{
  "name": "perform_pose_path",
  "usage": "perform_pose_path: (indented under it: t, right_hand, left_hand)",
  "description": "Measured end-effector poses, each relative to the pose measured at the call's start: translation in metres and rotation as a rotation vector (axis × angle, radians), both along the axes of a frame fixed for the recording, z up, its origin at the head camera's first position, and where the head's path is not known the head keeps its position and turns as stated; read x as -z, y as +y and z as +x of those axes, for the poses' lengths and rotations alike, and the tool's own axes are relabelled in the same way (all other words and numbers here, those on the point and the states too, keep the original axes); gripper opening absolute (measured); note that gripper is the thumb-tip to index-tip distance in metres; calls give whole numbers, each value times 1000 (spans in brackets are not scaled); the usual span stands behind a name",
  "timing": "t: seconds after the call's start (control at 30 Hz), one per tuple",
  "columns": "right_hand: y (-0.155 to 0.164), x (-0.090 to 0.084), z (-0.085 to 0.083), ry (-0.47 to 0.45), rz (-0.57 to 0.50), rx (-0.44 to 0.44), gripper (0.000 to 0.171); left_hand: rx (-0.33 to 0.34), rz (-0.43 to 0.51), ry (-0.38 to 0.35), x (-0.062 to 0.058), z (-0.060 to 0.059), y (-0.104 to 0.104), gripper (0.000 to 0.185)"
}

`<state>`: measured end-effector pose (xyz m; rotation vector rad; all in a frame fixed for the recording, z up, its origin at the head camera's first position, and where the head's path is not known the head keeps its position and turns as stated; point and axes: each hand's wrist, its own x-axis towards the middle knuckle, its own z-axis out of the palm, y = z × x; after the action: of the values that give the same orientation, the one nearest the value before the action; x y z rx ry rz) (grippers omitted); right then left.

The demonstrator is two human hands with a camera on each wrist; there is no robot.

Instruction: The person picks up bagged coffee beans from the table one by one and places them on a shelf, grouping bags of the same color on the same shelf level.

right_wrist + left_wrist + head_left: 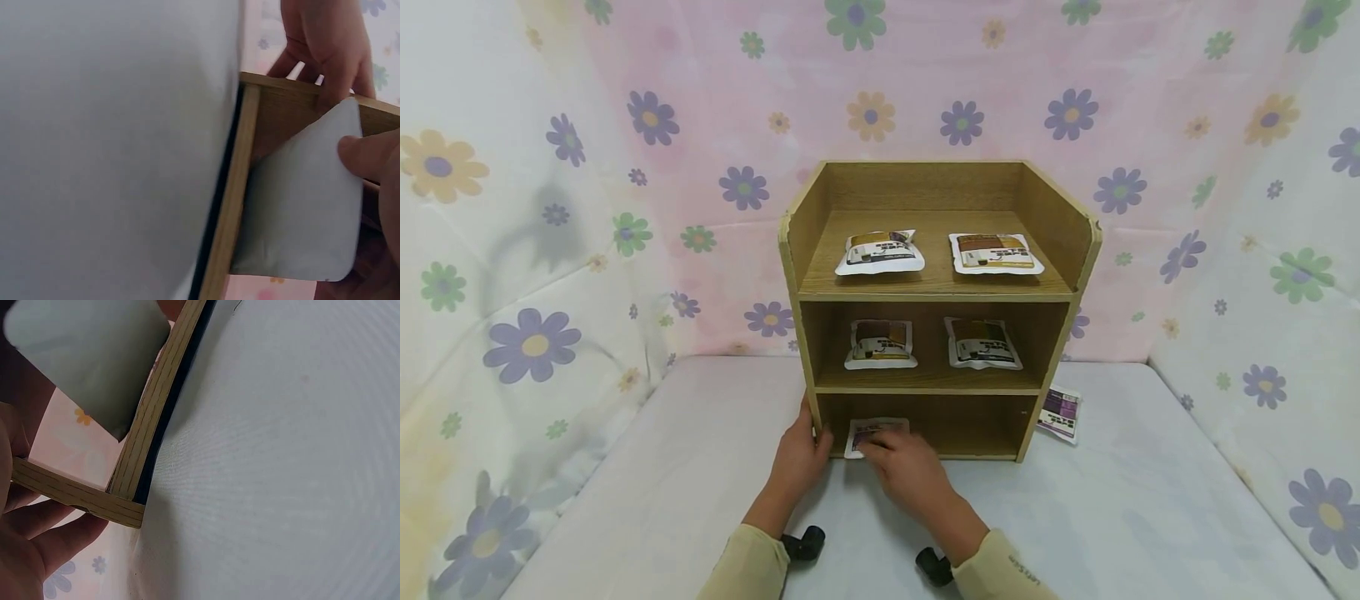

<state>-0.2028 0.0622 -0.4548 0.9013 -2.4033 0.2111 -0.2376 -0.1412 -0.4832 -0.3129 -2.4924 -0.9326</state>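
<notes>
Nearest: two beige sleeves at the bottom edge of the head view, w/ a black wrist mount under each.

Right hand reaches into the bottom compartment of the wooden shelf unit, fingers curled over a sachet; right wrist view shows the thumb pressing its white underside, so it's pinched. Sachet sits at the left end of the bottom compartment, near edge sticking out past the shelf front, purple print facing up.

Left hand grips the unit's left front upright near the base, fingers wrapped round the wood, thumb on the front edge.

Middle compartment: two brown-and-white sachets, one left, one right, well apart, lying flat. Top shelf, open above w/ side walls and a back: two more brown-label sachets, again left & right, lying flat.

On the table just right of the unit, touching or nearly touching its right foot: a loose purple sachet, partly hidden behind the side panel.

Surface: white cloth-covered table. Far side and both flanks: flower-print backdrop, pale pink & white w/ purple, green and orange flowers.
</notes>
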Motion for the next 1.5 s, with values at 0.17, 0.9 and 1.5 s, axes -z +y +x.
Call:
perform_pose_path:
  t: [0.17, 0.9, 1.5]
  right_hand:
    - [-6, 5, 0, -98, 42, 41, 23]
    - [-20, 5, -22, -221, 113, 142, 23]
    - [-23, 9, -33, -270, 108, 182, 26]
  left_hand:
    - [2, 2, 1, -1, 1, 0, 61]
    - [-2, 10, -29, -1, -1, 1, 65]
    - [5, 19, -40, -2, 0, 2, 68]
